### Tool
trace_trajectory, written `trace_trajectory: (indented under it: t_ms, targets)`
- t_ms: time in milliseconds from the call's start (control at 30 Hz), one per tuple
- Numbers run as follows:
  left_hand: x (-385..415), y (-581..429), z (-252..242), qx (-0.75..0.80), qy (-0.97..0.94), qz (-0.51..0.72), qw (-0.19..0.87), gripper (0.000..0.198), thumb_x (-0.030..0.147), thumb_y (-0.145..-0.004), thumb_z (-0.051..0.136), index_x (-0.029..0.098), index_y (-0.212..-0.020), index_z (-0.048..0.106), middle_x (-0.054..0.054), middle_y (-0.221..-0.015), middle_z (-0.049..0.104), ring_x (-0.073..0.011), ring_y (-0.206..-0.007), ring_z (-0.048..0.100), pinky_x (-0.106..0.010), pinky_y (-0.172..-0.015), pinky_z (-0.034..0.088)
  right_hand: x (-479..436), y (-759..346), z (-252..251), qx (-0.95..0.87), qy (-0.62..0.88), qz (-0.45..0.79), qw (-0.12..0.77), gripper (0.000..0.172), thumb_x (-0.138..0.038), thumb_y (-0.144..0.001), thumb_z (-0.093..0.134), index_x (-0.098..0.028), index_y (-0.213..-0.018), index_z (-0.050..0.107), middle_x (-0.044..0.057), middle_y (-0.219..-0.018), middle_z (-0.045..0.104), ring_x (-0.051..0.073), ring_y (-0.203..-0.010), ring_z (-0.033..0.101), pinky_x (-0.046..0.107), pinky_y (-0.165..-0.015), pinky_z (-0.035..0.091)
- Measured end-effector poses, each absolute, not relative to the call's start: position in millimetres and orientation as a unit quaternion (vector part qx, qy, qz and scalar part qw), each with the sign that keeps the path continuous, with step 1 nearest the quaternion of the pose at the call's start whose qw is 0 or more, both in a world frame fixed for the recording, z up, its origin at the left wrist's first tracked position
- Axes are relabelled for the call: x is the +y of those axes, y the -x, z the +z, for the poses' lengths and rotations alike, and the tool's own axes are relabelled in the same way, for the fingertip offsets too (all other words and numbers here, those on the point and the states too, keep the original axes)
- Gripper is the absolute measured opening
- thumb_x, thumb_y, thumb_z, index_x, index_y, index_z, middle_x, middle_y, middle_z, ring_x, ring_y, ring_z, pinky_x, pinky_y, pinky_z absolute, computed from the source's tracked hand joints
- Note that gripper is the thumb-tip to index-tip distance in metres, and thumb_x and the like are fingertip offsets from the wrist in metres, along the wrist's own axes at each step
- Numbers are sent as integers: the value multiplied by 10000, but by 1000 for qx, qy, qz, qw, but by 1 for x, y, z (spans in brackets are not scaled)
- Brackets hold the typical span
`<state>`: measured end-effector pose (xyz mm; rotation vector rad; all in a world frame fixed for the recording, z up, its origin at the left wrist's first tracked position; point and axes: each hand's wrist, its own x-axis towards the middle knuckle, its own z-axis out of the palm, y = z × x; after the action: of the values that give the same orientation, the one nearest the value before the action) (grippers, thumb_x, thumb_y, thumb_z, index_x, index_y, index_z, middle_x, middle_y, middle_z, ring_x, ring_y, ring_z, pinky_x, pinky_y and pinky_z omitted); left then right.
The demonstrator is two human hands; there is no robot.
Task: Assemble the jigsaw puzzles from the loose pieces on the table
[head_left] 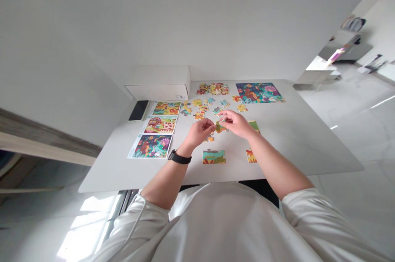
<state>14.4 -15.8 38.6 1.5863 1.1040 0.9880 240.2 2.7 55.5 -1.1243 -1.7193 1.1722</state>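
Observation:
A green-and-yellow puzzle piece (220,127) is between my two hands over the middle of the table. My left hand (201,131), with a black watch (179,157) on its wrist, is closed, fingertips at the piece's left edge. From the other side my right hand (235,123) pinches the piece; its exact outline is partly hidden by fingers. Below lies a joined strip with a green crocodile (214,157). An orange-and-yellow piece (251,156) and a green piece (254,126) are partly covered by my right forearm. Several loose pieces (198,103) lie beyond my hands.
A pile of pieces (212,88) and an assembled-looking dark blue picture (259,92) are at the back. Three picture cards (161,125), a phone (138,110) and a white box (156,91) stand or lie left. A wall borders the table's (308,142) far edge.

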Motion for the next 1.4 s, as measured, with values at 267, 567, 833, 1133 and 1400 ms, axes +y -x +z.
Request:
trace_trajectory:
  t_ms: [267, 567, 833, 1133, 1400]
  targets:
    - [-60, -23, 34, 468, -538, 434, 551, 430, 576, -827, 816, 180, -894, 659, -68, -847, 783, -112, -630, 626, -228, -565, 471, -28, -257, 41, -644, 450, 467, 406, 423, -575, -861, 802, -252, -1098, 668, 34, -917, 735, 214, -837, 711, 377, -810, 603]
    - [-100, -26, 18, 492, -661, 320, 468, 366, 569, -931, 696, 205, -910, 725, -29, -788, 770, -140, -635, 631, -260, -577, 473, -62, -274, 30, -664, 469, 473, 338, 390, -608, -868, 746, -252, -1015, 685, 32, -909, 720, 191, -758, 684, 321, -695, 569]
    - [-117, -5, 4, 495, -791, 284, 220, 117, 273, -957, 730, 241, -1058, 779, -61, -1053, 790, -233, -985, 725, -381, -951, 578, -74, -293, 19, -674, 513, 476, 236, 246, -462, -883, 743, -231, -963, 720, 16, -865, 723, 159, -683, 665, 274, -609, 516]
    - [-125, -15, -14, 463, -836, 242, 170, 269, 237, -959, 736, 266, -1221, 787, -84, -1240, 732, -244, -1092, 720, -399, -1016, 606, -73, -285, 11, -723, 566, 369, 143, 8, -257, -903, 749, -256, -898, 754, 4, -857, 794, 181, -766, 714, 282, -702, 486]
    - [-128, -22, -15, 446, -859, 196, 158, 356, 243, -1003, 655, 349, -1313, 794, -80, -1359, 682, -251, -1143, 694, -425, -1072, 590, -75, -279, 16, -747, 582, 308, 99, 47, -254, -909, 763, -281, -873, 754, -6, -871, 814, 202, -788, 730, 294, -669, 453]
